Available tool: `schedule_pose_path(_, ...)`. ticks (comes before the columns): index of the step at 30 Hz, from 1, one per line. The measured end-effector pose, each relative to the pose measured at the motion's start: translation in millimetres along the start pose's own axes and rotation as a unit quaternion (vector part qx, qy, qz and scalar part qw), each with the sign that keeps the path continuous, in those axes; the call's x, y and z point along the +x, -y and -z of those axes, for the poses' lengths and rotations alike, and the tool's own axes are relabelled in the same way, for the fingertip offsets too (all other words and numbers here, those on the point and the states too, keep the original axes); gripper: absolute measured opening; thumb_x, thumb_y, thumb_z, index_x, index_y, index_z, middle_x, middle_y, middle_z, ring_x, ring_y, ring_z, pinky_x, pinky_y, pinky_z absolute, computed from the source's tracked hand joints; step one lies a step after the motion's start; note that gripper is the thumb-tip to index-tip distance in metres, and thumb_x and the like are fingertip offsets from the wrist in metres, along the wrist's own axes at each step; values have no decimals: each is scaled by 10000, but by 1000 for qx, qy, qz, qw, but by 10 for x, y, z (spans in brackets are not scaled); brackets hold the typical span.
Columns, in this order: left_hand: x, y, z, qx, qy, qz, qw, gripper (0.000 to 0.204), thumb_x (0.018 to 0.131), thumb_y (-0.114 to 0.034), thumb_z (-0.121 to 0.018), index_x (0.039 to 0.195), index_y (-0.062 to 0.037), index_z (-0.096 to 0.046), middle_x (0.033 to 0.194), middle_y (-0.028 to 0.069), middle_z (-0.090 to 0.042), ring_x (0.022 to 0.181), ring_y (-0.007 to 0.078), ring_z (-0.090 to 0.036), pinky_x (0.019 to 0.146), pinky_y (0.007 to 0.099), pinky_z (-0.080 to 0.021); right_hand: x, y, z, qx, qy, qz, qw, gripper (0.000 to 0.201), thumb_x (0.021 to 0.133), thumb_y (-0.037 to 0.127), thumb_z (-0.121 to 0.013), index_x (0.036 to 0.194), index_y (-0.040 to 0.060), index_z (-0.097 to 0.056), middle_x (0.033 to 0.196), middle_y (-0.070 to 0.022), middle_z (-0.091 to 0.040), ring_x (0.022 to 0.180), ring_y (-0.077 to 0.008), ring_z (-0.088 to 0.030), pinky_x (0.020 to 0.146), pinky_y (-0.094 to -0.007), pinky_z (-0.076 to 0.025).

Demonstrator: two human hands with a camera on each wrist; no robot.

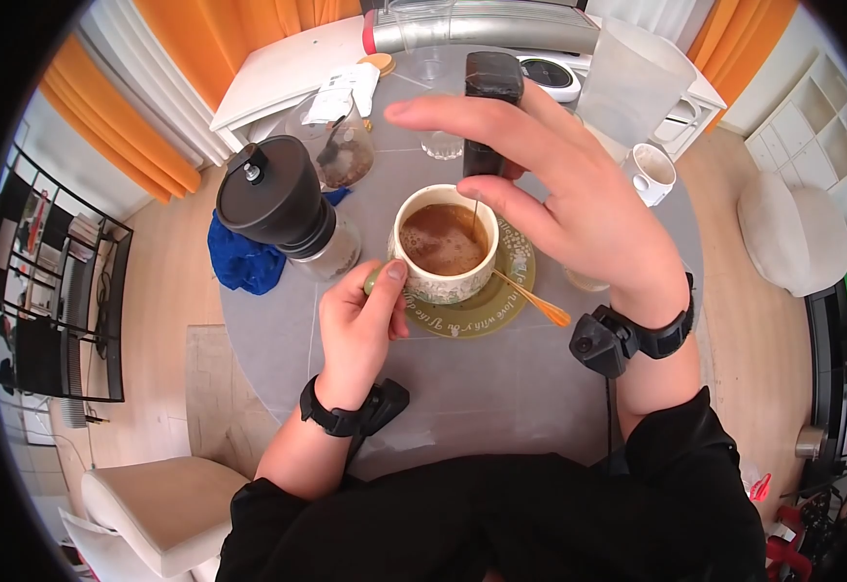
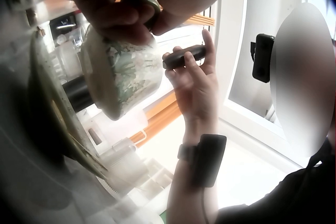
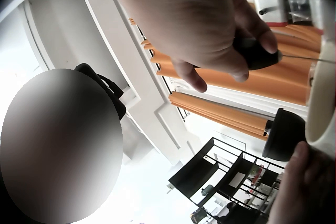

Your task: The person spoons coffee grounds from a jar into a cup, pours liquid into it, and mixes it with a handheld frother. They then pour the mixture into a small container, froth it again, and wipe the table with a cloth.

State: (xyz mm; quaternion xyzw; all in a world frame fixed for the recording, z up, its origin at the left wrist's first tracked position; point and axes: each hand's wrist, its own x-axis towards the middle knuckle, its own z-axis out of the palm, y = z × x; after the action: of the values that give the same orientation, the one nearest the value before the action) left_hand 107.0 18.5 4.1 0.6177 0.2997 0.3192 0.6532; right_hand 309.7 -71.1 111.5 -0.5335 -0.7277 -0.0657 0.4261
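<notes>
Over the saucer (image 1: pixel 522 262), the left hand (image 1: pixel 358 315) gripped the cup (image 1: pixel 443 288) by its handle (image 1: pixel 373 281) — likely the safest hold for brittle, liquid-heavy ware — while the right hand (image 1: pixel 579 184) pinched the light-looking black frother (image 1: pixel 493 76).

The head view looked down on the cup (image 1: pixel 446 287); both wrist views, near and tilted, faced past it, sharing the right hand (image 2: pixel 198 92).

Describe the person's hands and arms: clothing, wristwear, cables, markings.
The left hand and right hand are gloveless. Each wrist wears a black strap with a boxy black camera; the right one shows a round lens. A thin dark cable hangs below it. Black sleeves leave the forearms mostly bare. No readable markings.
</notes>
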Motion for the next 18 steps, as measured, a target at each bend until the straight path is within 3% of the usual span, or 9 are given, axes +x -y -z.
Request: schedule_pose_path(18, -5, -6, -6, 9, 3, -9, 1000, 358, 1026, -238, -621, 722, -53, -579, 599, -15, -557, 491, 53, -505, 460, 221, -377, -11, 5, 2, 1, 0, -14, 1000, 549, 813, -39, -677, 1321, 165, -649, 1309, 63, -659, 870, -201, -551, 714, -296, -529)
